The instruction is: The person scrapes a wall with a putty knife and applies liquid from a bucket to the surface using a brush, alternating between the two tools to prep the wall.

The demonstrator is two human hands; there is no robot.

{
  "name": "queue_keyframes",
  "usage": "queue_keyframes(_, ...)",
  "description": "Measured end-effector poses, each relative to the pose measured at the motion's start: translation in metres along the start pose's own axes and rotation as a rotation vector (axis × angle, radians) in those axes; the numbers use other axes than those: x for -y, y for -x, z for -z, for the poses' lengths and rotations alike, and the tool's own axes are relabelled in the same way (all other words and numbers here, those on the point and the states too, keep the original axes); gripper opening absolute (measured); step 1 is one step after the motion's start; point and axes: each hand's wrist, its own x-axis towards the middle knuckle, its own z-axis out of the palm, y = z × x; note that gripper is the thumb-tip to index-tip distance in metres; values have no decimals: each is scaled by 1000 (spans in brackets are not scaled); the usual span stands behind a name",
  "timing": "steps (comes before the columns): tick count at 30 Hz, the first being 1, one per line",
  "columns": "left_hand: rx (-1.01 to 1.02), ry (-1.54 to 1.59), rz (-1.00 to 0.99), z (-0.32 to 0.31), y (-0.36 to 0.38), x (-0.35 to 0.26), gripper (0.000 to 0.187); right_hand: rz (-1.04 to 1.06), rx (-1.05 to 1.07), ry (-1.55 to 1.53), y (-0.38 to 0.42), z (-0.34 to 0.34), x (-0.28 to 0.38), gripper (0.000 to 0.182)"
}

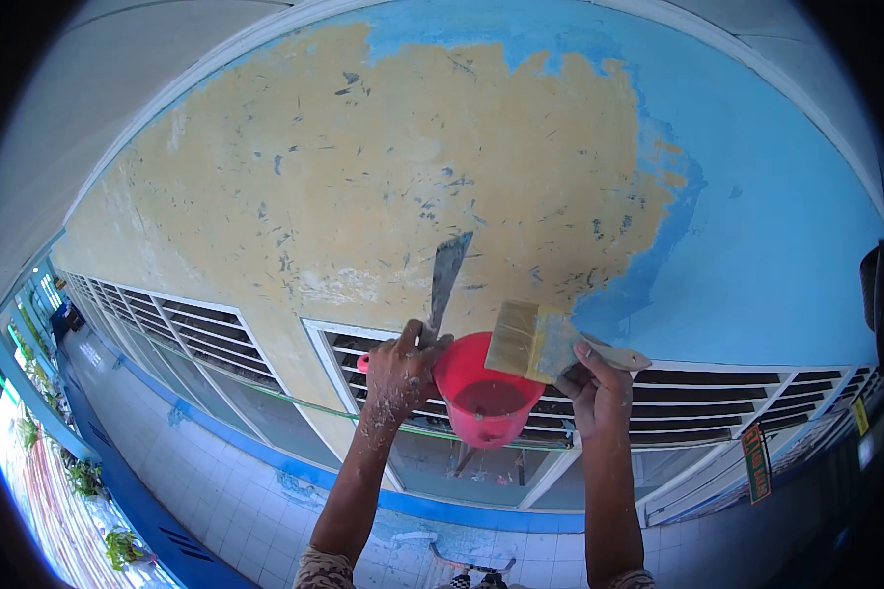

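My left hand (399,378) is closed around the handle of a pink plastic dipper (491,429) and also grips a scraper (448,273). The scraper's grey blade points up in front of the wall. Some liquid shows in the bottom of the dipper. In my right hand (599,395) is a wide paintbrush (514,337), held by its pale handle, with the bristles pointing left over the dipper's rim. Flecks of white residue cover my left wrist and forearm. Beyond both hands stands the wall, with a bare tan patch (383,187) and blue paint (756,236) around it on the right.
Slatted white window vents (697,404) run below the painted wall. A metal rail (471,566) and my feet show at the bottom, above a tiled floor (236,491). Potted plants (123,548) line a blue ledge at left. A small sign (756,463) hangs at right.
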Motion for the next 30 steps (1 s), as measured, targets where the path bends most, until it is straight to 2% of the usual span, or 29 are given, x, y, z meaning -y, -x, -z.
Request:
queue_keyframes(3, -54, -139, 52, 52, -50, 16, 43, -33, 111, -6, -20, -47, 18, 39)
queue_keyframes(5, -129, -198, 82, 84, -79, 25, 37, 52, 263, 56, -34, -75, 27, 38)
queue_keyframes(9, -238, -349, 20, 126, -110, 36, 27, 94, 300, -34, -57, -124, 48, 38)
queue_keyframes(11, -209, -358, 48, 138, -115, 35, 29, 369, 438, 46, -52, -142, 56, 36)
queue_keyframes(15, -144, -383, 113, 139, -106, 41, 33, 446, 553, 189, -43, -153, 62, 34)
queue_keyframes(17, -132, -353, 127, 133, -99, 41, 33, 618, 694, 283, -35, -155, 60, 31)
queue_keyframes(24, -95, -310, 154, 118, -97, 38, 32, 740, 778, 469, -38, -153, 58, 25)
queue_keyframes(26, -99, -320, 165, 120, -99, 37, 31, 669, 696, 347, -37, -153, 56, 27)
queue_keyframes(27, -105, -327, 178, 121, -100, 36, 30, 672, 695, 346, -36, -155, 58, 27)
queue_keyframes(29, -124, -322, 180, 122, -104, 38, 28, 584, 522, 316, -38, -164, 65, 30)
queue_keyframes(30, -142, -319, 180, 124, -107, 39, 26, 585, 523, 311, -42, -168, 66, 30)
